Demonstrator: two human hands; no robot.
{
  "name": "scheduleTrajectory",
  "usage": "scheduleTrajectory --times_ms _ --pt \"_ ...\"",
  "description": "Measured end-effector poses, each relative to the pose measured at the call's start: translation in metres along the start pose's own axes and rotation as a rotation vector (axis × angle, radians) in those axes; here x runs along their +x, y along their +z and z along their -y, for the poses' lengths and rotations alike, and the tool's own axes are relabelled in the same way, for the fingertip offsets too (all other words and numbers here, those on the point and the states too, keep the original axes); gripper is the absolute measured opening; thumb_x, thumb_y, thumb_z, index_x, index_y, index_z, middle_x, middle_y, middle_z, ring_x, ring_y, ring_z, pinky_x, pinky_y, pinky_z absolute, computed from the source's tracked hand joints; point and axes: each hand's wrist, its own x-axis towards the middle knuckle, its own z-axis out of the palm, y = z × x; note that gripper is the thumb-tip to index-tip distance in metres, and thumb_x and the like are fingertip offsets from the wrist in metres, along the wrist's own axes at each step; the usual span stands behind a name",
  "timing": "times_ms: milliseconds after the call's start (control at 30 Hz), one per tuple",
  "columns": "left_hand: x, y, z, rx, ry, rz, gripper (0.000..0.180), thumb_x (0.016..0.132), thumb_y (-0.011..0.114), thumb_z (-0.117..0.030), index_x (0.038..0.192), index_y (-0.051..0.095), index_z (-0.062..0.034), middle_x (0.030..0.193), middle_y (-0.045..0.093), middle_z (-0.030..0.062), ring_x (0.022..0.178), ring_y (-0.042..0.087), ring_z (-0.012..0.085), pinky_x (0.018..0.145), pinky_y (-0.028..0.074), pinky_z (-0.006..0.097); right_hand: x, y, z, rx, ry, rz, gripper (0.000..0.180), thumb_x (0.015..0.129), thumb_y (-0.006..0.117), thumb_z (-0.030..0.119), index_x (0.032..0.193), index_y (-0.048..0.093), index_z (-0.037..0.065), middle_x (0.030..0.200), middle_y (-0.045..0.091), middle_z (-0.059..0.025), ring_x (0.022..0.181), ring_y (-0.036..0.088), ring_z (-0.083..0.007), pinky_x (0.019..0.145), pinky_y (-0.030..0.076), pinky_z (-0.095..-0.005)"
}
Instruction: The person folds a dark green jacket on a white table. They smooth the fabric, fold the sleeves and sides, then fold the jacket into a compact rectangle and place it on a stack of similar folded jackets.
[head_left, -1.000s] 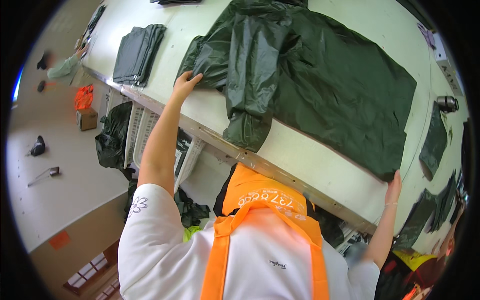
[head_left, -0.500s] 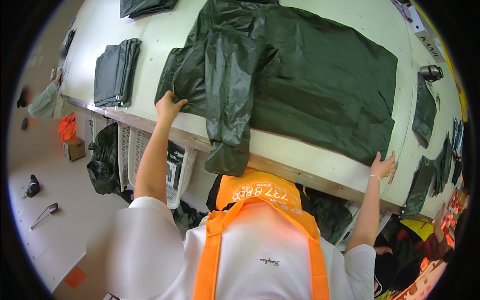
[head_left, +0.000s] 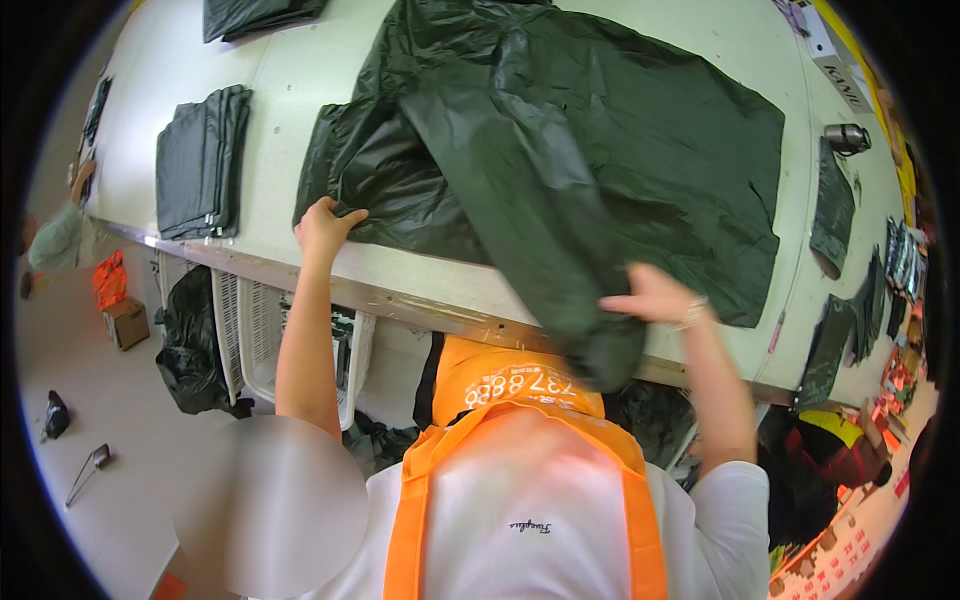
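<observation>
A dark green, shiny raincoat (head_left: pixel 680 180) lies spread over the pale table. My left hand (head_left: pixel 326 232) pinches its near left edge between thumb and fingers. One long sleeve (head_left: pixel 520 210) slants across the coat toward me; its blurred lower end hangs past the table's front edge. Beside that end, my right hand (head_left: pixel 665 297) touches the sleeve's right side, thumb pointing left over it. Motion smears its fingers, so I cannot tell whether they grip the cloth.
A folded dark green stack (head_left: pixel 203 165) lies on the left, another (head_left: pixel 262 15) farther back. A metal flask (head_left: pixel 847 138) and narrow green pieces (head_left: pixel 826 350) are at the right. White baskets (head_left: pixel 258 340) stand under the table (head_left: pixel 275 110). Other people are at both sides.
My right hand has left the coat's near right corner and moved left to the sleeve. The sleeve's lower end has swung right. My left hand still holds the near left edge.
</observation>
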Motion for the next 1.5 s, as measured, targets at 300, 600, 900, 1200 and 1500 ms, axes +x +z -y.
scheduleTrajectory --times_ms 300,600,900,1200,1500 --pt "0.030 0.023 0.041 -0.120 0.157 0.038 0.027 0.065 0.071 -0.021 0.088 0.062 -0.0091 0.074 0.065 0.0096 0.074 0.063 0.0288 0.071 0.046 0.034 -0.058 -0.098 -0.153 -0.460 0.373 -1.262 0.078 0.072 0.072 0.045 0.130 0.044 -0.001 0.128 0.049 -0.0227 0.117 0.047 -0.0377 0.099 0.038 -0.0406" --pt "-0.079 -0.007 -0.193 0.107 1.113 -0.085 0.071 0.076 0.066 -0.041 0.138 0.040 -0.0180 0.149 0.028 0.0084 0.138 0.020 0.0335 0.110 0.012 0.056 -0.055 -0.034 -0.230 0.304 0.239 -1.573 0.052 0.094 0.047 0.044 0.079 0.053 -0.005 0.064 0.054 -0.0217 0.060 0.048 -0.0280 0.060 0.041 -0.0391" --pt "-0.026 0.051 -0.202 0.045 1.092 -0.069 0.072 0.079 0.059 -0.051 0.141 0.037 -0.0214 0.152 0.023 0.0040 0.139 0.018 0.0330 0.108 0.012 0.058 -0.060 -0.048 -0.240 0.280 0.120 -1.746 0.036 0.093 0.051 0.031 0.115 0.055 0.003 0.106 0.060 -0.0211 0.093 0.058 -0.0340 0.081 0.046 -0.0402" --pt "-0.007 0.039 -0.149 0.253 1.000 -0.089 0.078 0.073 0.062 -0.056 0.138 0.041 -0.0192 0.149 0.027 0.0059 0.137 0.022 0.0347 0.107 0.015 0.059 -0.006 -0.043 -0.208 -0.456 0.049 -1.124 0.064 0.085 0.059 0.030 0.142 0.033 0.014 0.150 0.024 -0.0092 0.136 0.025 -0.0307 0.109 0.022 -0.0477" --pt "0.146 -0.026 -0.203 -0.163 0.745 -0.526 0.086 0.073 0.067 -0.053 0.138 0.037 -0.0046 0.143 0.035 0.0192 0.133 0.031 0.0348 0.108 0.024 0.044 0.026 -0.216 -0.142 -0.739 -0.116 -1.275 0.043 0.086 0.056 0.010 0.129 0.049 0.011 0.131 0.050 -0.0051 0.123 0.042 -0.0240 0.102 0.030 -0.0401"
